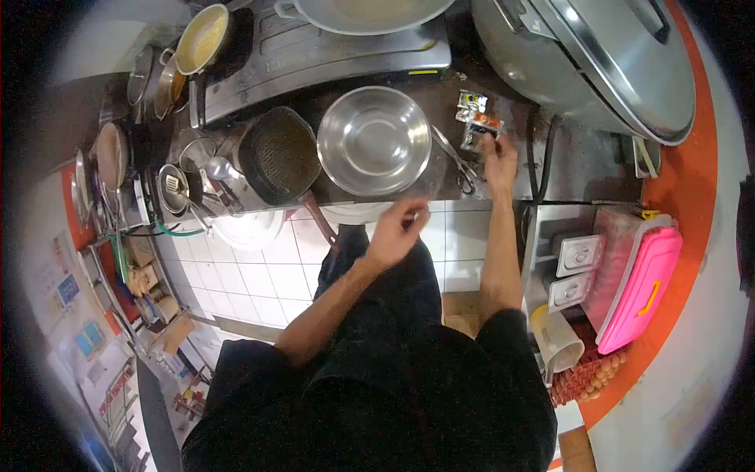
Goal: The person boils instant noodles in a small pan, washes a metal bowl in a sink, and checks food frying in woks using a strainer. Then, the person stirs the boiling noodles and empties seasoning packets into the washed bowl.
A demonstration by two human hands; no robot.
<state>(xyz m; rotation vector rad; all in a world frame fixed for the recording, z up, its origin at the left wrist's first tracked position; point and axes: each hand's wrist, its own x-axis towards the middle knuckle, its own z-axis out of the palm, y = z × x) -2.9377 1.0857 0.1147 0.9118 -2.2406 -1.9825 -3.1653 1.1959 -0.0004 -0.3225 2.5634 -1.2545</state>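
Note:
My right hand (501, 164) reaches over the counter, its fingertips closed on the near edge of a dark foil sachet (474, 138). Another sachet, silver with yellow and green print (472, 100), lies just beyond it. My left hand (395, 234) is in front of the counter edge, fingers curled in towards the thumb. Its fingertips are slightly blurred, and whatever they hold, if anything, is hidden. Between and beyond my hands stands a shiny steel bowl (374, 141) with nothing visible in it. A pair of scissors (456, 161) lies between the bowl and my right hand.
A dark frying pan (281, 153) sits left of the bowl, its handle over the edge. Behind are a stove (338, 67) and a wide pan (370, 14). A large lidded pot (543, 71) stands back right. Below right is a pink-lidded container (643, 287).

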